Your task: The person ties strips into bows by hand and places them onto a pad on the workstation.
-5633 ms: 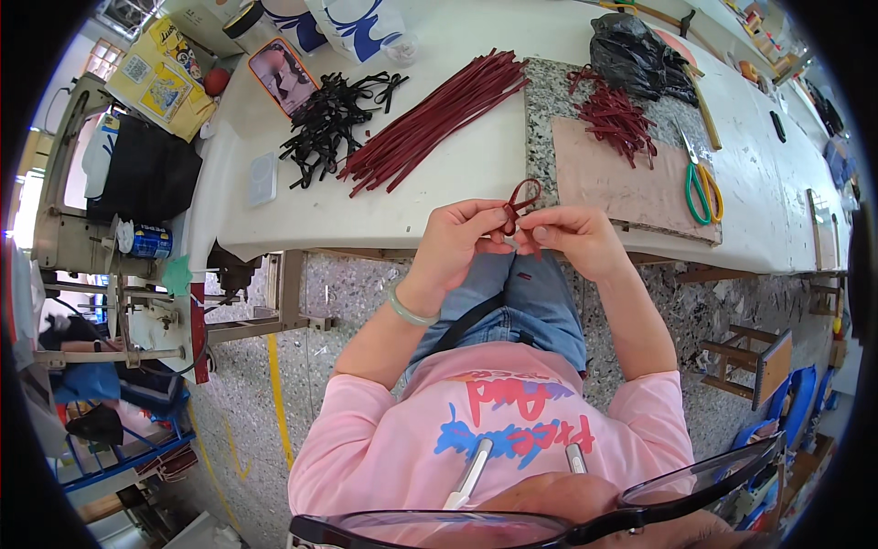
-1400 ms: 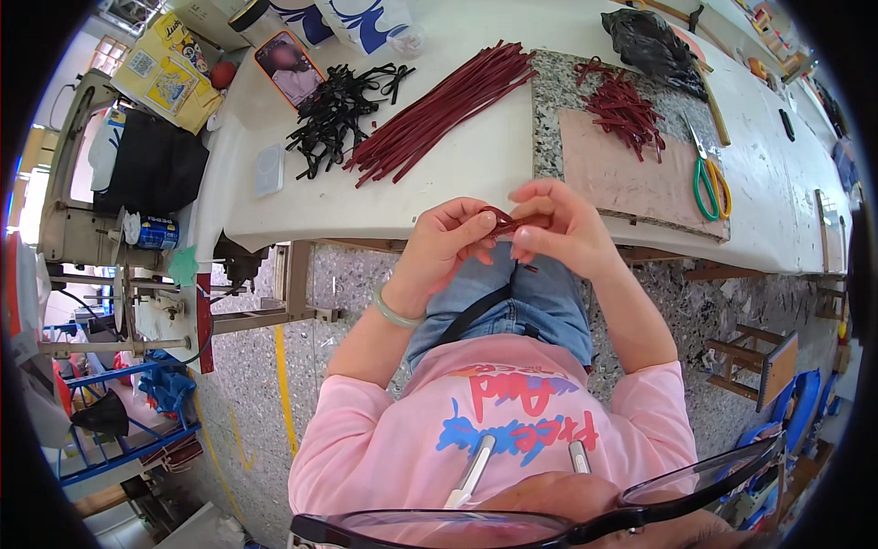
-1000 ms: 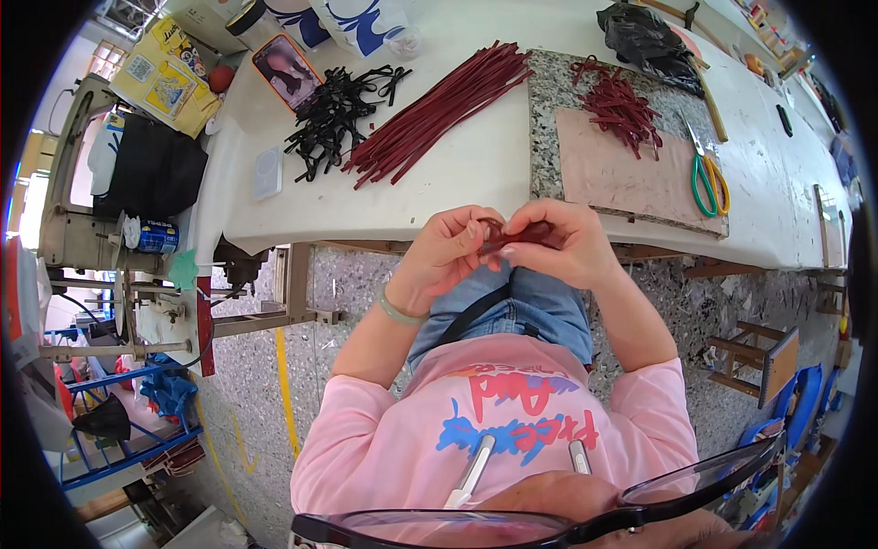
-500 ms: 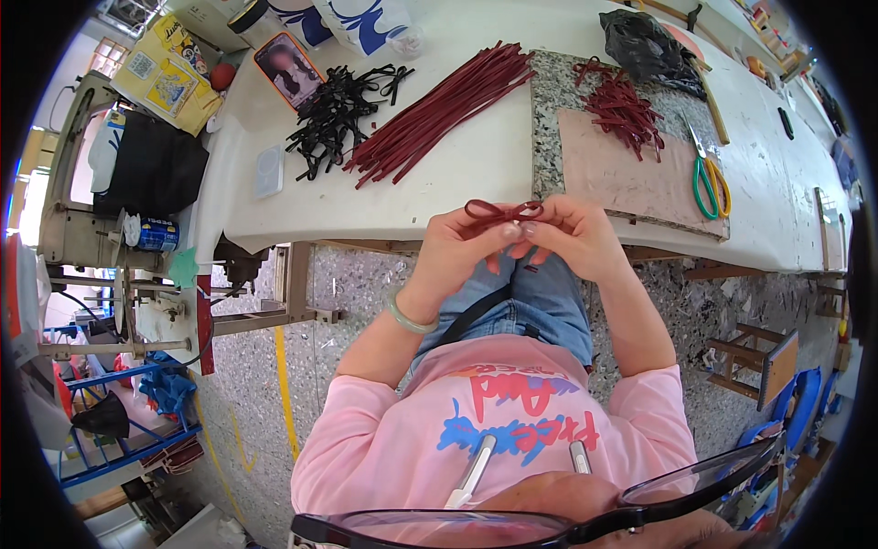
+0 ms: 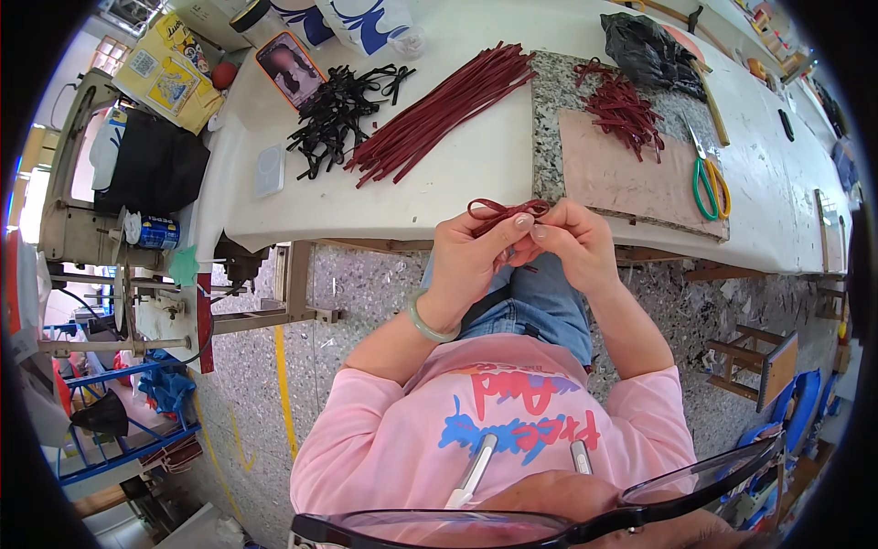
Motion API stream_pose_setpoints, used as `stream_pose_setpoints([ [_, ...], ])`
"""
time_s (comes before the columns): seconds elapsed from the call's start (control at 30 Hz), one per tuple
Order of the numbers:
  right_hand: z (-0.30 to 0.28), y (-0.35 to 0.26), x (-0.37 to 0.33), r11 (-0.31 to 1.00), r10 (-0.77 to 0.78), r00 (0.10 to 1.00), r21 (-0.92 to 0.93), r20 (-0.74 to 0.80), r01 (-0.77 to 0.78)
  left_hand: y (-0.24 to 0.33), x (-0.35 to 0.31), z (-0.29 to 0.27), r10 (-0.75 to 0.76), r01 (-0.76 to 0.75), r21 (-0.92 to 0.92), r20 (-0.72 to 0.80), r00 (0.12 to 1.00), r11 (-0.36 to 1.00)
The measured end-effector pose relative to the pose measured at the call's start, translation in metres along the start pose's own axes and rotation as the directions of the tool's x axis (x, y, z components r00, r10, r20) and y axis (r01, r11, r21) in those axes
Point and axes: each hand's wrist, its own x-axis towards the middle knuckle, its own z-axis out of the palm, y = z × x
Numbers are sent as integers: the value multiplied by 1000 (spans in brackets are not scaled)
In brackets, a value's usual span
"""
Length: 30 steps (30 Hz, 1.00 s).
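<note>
A dark red strip is looped into a bow [image 5: 494,216] between my hands, just off the table's front edge. My left hand [image 5: 471,252] pinches it near the middle, thumb on top, with a loop standing out above the fingers. Close against it, my right hand [image 5: 581,245] grips the other side of the same strip with thumb and fingertips. The fingers hide part of the bow's centre. Beyond my hands lies a long bundle of dark red strips [image 5: 444,114]. A heap of finished-looking dark red bows [image 5: 624,114] rests on a board to the right.
Black bows [image 5: 334,119] lie left of the red bundle, near a phone [image 5: 289,70] and a small white case [image 5: 270,171]. Scissors with green and yellow handles [image 5: 708,183] lie on the board's right side. A black plastic bag [image 5: 649,50] sits behind. A sewing machine [image 5: 78,156] stands left.
My left hand has shifted slightly right, its thumb now higher over the bow. The right hand's fingers have closed in differently beside it, and the bow has turned a little.
</note>
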Motion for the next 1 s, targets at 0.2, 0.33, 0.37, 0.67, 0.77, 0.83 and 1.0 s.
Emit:
stream_pose_setpoints([
  [0.2,2,2,-4,992,-73,997,100,-14,74,0,-3,6,15,-16,-82,-9,1000,996],
  [0.33,2,3,-7,981,-151,989,122,-2,150,3,-2,8,62,-65,-148,-25,998,987],
  [0.37,3,2,-8,978,-161,987,129,-11,161,5,-2,9,64,-66,-147,-25,998,987],
  [0.67,-5,-21,1,1000,9,997,14,-81,-8,17,-4,5,1,-10,142,63,998,990],
  [0.77,-18,-25,5,994,101,993,-42,-66,-103,20,-1,1,2,-35,234,139,990,972],
  [0.83,-19,-27,5,987,159,987,-16,-34,-160,25,5,-11,-126,115,119,88,988,986],
  [1.0,2,-32,4,996,-37,998,82,43,34,22,7,-18,-229,222,60,146,962,973],
])
